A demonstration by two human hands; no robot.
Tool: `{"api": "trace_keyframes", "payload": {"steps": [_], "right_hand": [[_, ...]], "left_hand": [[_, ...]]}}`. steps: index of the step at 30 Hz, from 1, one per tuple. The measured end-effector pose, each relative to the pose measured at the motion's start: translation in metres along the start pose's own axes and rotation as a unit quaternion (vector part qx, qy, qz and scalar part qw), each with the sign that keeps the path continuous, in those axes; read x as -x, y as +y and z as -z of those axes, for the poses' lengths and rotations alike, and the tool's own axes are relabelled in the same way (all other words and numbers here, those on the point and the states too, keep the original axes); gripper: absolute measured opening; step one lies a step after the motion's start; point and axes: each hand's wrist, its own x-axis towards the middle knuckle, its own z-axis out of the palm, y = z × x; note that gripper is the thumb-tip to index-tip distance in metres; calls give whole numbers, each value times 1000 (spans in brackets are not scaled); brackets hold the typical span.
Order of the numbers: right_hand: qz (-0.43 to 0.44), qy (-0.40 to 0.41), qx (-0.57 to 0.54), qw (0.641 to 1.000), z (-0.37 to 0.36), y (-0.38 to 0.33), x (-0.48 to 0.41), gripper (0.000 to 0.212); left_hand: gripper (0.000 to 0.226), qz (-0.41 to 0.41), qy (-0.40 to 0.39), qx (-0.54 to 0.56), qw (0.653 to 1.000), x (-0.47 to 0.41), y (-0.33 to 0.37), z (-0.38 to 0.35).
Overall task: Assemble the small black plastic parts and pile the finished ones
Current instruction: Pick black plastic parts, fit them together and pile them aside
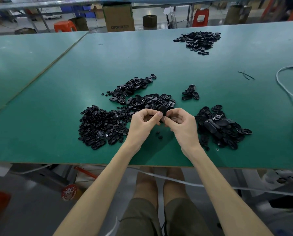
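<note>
A small black plastic part (163, 109) sits just above the worktop (53, 86), at its near middle, pinched from both sides. The left grip (142, 123) holds it with thumb and curled fingers. The right grip (181, 125) meets it from the other side, its fingertips closed on the same piece. Both are bare hands, held narrow around the part. Two tiny black pieces (159, 135) lie on the green surface just beneath the hands.

Left of the hands is a heap of small black pieces (99, 125) with a few oval shells at its near edge. Just behind the hands is a spread of oval shells (142, 97). To the right lies another pile of ovals (222, 126), and a small cluster (190, 93) lies beyond it. A far pile (198, 40) sits well apart near the back edge.

A white cable (288, 92) curves along the right side, with thin black strips (246, 75) near it. Beyond the worktop stand a cardboard box (118, 16) and red stools (200, 17).
</note>
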Motion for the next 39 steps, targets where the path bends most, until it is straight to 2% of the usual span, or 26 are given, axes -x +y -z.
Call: {"api": "trace_keyframes", "payload": {"steps": [39], "right_hand": [[17,-18,-1,1000,1,-2,1,13]], "left_hand": [[15,21,-19,29,999,2,8,0]]}}
